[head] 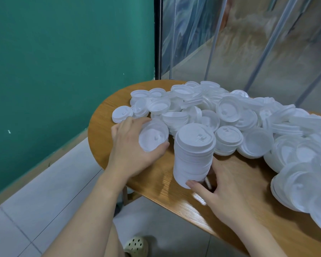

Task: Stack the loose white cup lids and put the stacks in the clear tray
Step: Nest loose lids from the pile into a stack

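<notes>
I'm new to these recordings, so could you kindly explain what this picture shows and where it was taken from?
There is no machine here: a person works with bare hands, and the single picture comes from a camera worn on their head, looking down. A round wooden table carries a big heap of loose white lids. The left hand holds one lid between fingers and thumb. The right hand steadies a tall stack of lids near its base. No clear tray is visible in this view.

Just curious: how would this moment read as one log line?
left hand: grips loose lid | right hand: holds lid stack | clear tray: unseen
</notes>
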### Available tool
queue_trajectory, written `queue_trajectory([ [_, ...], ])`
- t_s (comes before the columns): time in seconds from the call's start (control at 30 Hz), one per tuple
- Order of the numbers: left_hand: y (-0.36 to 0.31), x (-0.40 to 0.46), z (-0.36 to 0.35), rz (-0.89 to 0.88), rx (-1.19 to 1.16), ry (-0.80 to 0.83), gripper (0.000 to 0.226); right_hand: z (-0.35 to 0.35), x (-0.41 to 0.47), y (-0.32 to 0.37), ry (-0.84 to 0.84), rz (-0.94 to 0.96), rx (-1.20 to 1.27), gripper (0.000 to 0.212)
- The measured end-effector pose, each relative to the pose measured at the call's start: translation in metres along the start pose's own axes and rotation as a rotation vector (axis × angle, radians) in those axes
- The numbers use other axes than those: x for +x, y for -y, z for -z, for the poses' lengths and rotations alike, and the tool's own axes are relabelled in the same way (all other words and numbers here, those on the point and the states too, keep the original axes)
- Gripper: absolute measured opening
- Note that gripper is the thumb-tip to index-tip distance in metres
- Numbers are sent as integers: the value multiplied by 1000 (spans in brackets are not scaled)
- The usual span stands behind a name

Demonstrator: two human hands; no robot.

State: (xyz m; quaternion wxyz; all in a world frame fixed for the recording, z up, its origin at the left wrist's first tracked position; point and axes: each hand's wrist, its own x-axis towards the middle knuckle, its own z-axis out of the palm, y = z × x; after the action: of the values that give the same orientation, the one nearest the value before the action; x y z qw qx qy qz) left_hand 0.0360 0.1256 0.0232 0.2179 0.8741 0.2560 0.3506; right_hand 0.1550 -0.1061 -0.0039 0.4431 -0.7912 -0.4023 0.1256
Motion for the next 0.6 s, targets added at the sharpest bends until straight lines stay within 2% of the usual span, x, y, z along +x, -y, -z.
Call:
queue_trajectory([
  [0.13,-1,-1,3,2,-35,-18,75,-1,0,-3,4,-13,-9,48],
  [0.33,-2,-2,6,216,-172,29,80,-1,-1,-4,-4,-19,-19,49],
  [0.6,-3,-4,1,214,-294,-8,81,-1,0,-4,3,-15,-26,52],
])
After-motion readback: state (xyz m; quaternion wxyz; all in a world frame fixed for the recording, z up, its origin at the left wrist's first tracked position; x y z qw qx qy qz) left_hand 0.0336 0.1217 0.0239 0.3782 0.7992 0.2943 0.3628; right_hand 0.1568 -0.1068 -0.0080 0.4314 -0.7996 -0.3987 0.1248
